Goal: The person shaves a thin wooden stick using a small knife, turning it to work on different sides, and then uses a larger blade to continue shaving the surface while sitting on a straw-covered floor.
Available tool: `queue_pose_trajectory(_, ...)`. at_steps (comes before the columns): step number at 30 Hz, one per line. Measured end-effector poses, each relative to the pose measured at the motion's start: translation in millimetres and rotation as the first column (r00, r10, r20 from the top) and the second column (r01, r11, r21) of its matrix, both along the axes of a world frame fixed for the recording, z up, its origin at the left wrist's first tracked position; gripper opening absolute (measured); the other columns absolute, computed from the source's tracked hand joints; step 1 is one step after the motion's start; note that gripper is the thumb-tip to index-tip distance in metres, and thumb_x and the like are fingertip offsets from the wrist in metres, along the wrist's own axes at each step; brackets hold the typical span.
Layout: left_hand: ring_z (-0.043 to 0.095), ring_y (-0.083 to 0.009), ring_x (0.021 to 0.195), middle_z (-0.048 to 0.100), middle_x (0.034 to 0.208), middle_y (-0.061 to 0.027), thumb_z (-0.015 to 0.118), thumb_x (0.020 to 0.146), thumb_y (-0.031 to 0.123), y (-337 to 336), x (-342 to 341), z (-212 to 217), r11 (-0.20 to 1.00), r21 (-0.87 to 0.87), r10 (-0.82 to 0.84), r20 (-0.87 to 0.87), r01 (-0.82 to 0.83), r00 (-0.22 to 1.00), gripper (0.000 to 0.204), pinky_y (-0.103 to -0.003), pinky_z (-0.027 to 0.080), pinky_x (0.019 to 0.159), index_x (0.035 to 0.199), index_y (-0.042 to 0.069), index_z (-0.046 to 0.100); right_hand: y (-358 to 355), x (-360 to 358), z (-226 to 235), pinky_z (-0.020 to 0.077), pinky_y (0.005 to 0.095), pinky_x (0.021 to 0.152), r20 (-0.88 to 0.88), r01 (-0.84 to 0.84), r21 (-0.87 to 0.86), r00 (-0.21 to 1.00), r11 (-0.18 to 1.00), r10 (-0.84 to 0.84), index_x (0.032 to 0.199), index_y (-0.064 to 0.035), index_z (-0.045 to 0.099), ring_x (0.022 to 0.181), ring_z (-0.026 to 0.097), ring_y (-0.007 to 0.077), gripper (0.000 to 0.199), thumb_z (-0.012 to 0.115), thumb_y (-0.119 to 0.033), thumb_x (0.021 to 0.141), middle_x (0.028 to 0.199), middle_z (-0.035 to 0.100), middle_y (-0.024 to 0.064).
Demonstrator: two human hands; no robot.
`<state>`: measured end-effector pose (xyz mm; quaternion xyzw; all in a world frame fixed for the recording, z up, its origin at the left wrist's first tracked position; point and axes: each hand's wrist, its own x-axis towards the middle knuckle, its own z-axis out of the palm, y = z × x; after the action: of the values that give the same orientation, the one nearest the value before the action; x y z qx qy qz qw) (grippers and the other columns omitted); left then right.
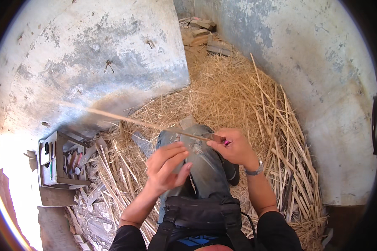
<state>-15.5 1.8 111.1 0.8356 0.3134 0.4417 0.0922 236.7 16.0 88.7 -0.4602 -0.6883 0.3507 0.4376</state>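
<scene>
My right hand [235,147], with a wristwatch [254,168] at its wrist, is closed on one end of a long, thin bamboo strip [142,122]. The strip slants up and away to the left, and its far end is blurred against the wall. Between the same fingers shows a bit of something bright pink [226,142], with a flat brownish piece beside it; I cannot make out what they are. My left hand [166,165] is open over my left thigh, just below the strip and apart from it, fingers stretched and thumb out. Worn jeans [203,175] cover my bent legs.
Straw-like shavings [222,90] cover the floor ahead. Long split strips [297,180] lie along the right wall, and more are at my left. A small wooden cabinet [50,159] holding odds and ends stands at left. Bricks [202,25] lie at the back, past the left wall's edge [187,71].
</scene>
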Motion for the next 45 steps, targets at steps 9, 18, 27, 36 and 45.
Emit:
queue_pose_trajectory(9,0.071,-0.0233,0.067,0.070,0.086,-0.0080,0.071,0.089,0.009,15,-47,-34,0.947,-0.300,-0.031,-0.443,-0.115,0.896,0.031,-0.034,0.054,0.059,0.119,0.000,0.070,8,14,-8,0.0460,0.0346,0.055,0.291,0.035,0.208,0.952,0.978,-0.096,0.094,-0.0062,0.071,0.059,0.060,0.0236,0.013,0.074,-0.017,0.088,0.071,0.062,0.0080)
queue_pose_trajectory(18,0.063,-0.0071,0.055,0.072,0.082,-0.0052,0.065,0.101,0.014,-4,-18,-75,0.215,-0.960,0.202,0.223,0.179,0.954,0.029,-0.022,0.050,0.048,0.121,-0.006,0.069,-14,-15,-55,0.0465,0.0470,0.058,0.259,0.153,0.085,0.951,0.985,-0.170,0.096,-0.0025,0.056,0.067,0.062,0.0351,0.032,0.053,-0.034,0.104,0.070,0.061,0.0152)
queue_pose_trajectory(27,0.046,-0.0019,0.049,0.063,0.070,0.0017,0.063,0.102,0.015,-4,0,-88,0.170,-0.951,0.167,0.285,0.257,0.944,0.025,-0.022,0.035,0.044,0.110,-0.006,0.074,-19,-38,-38,0.0512,0.0503,0.050,0.697,0.048,-0.027,0.716,0.998,-0.015,0.085,-0.0057,0.065,0.054,0.065,0.0384,0.046,0.050,-0.045,0.104,0.059,0.064,0.0175)
queue_pose_trajectory(36,0.042,0.0000,0.050,0.060,0.069,0.0031,0.062,0.104,0.018,-70,-47,-81,0.142,-0.970,0.277,0.231,0.198,0.933,0.026,-0.020,0.031,0.045,0.110,-0.004,0.075,-14,-37,-45,0.0515,0.0507,0.052,0.702,0.096,-0.062,0.712,0.993,-0.025,0.089,-0.0058,0.069,0.056,0.064,0.0410,0.048,0.049,-0.046,0.104,0.061,0.063,0.0207)
queue_pose_trajectory(45,0.044,-0.0010,0.049,0.065,0.072,-0.0002,0.062,0.104,0.013,-106,-112,-89,0.155,-0.961,0.275,0.263,0.227,0.925,0.022,-0.021,0.031,0.043,0.115,-0.002,0.074,7,28,-54,0.0516,0.0500,0.057,0.586,0.351,-0.042,0.767,0.935,-0.262,0.083,-0.0034,0.068,0.064,0.066,0.0413,0.051,0.046,-0.042,0.106,0.065,0.064,0.0212)
